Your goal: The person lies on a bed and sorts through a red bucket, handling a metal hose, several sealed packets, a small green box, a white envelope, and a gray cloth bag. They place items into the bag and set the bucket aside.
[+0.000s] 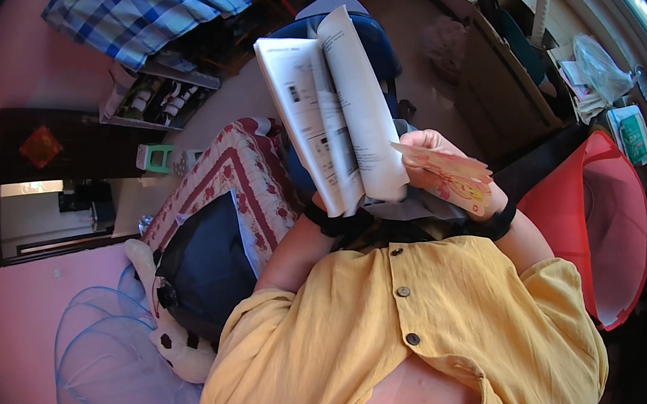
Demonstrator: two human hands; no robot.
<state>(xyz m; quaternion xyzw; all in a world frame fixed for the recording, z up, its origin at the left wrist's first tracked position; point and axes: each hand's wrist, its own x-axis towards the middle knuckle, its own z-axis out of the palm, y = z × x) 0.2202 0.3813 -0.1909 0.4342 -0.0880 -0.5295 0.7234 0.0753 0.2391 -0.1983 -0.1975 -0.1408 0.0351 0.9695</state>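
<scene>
An open booklet [303,109] with white printed pages stands tilted in front of my chest, one page curled over in the middle. My left forearm [289,259], with a black band [335,222] at the wrist, runs up behind its lower edge. The booklet hides my left hand, so its fingers do not show. My right hand [432,140] is closed at the booklet's right side, thumb and fingers curled at the top edge of a patterned paper [451,178] in orange, red and yellow. Whether this paper is joined to the booklet I cannot tell.
A blue chair [381,42] stands beyond the booklet. At right are a red bin [546,190] and a large cardboard box [494,81]. To the left lie a floral cloth [219,160], a dark bag [205,260], a plush toy [185,355] and blue netting [108,345].
</scene>
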